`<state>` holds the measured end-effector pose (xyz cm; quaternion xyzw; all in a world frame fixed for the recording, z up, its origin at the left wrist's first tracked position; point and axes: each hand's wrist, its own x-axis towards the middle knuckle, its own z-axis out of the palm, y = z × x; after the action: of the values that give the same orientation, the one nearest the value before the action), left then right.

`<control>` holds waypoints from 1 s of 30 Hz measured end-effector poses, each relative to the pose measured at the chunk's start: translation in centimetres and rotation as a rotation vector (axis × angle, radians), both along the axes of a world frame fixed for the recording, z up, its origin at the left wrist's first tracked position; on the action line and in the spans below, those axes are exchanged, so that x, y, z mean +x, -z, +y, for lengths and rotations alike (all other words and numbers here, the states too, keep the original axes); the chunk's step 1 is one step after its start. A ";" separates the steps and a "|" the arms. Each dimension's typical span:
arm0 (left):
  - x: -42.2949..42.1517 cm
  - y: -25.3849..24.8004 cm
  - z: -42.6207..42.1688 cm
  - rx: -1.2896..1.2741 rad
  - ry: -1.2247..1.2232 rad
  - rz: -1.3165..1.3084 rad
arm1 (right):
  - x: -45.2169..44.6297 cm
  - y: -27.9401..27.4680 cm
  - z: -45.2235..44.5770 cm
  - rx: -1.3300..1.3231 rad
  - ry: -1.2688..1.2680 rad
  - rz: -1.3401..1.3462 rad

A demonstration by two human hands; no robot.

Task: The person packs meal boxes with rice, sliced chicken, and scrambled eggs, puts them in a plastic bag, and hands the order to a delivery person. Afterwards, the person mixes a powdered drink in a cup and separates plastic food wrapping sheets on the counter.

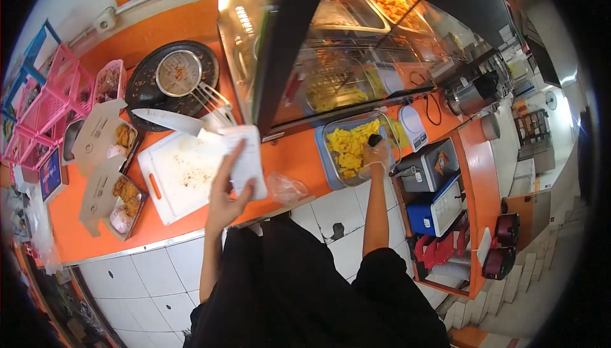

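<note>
Orange surface (283,157), one, with white cutting board (167,179) lying flat on it as the reference piece. Left hand (227,185): bare, open, fingers extended, over the board's right end, in front of a white slab (249,168) lying there; whether it touches the slab cannot be told. Right hand (377,157): in a clear glove, closed round a dark handle (374,139), well to the right of the board, over yellow food (345,149). Food: a broken heap in a clear container (326,133) on a blue tray (320,164), likewise well right of the board. Knife (167,120): along the board's far edge. Crumpled clear plastic (286,189): just right of the board. Far carton (97,136) and near carton (100,194): two, left of the board, lids raised. Done, judging by contents: each carton holds fried pieces and a pale wrapped bundle. Left, on the same judgement: closing both lids; no yellow food shows in either carton, and plenty lies in the container, so any serving of it appears undone.
</note>
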<state>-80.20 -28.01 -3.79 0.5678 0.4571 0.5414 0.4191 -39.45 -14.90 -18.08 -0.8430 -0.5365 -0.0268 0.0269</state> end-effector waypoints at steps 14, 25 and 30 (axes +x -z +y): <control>20.5 15.6 3.5 -0.273 0.115 0.408 | 6.9 0.1 4.5 0.146 -0.350 0.286; 23.8 17.7 4.9 -0.286 0.030 0.377 | 1.9 6.5 7.7 -0.270 -0.652 0.105; 23.7 17.1 4.8 -0.334 0.104 0.389 | 2.5 1.3 7.7 -0.501 -0.466 0.350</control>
<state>-56.48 -23.19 -20.86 0.6069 0.5824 0.3167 0.4383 -36.96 -7.23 -19.37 -0.6707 -0.6911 0.2562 -0.0834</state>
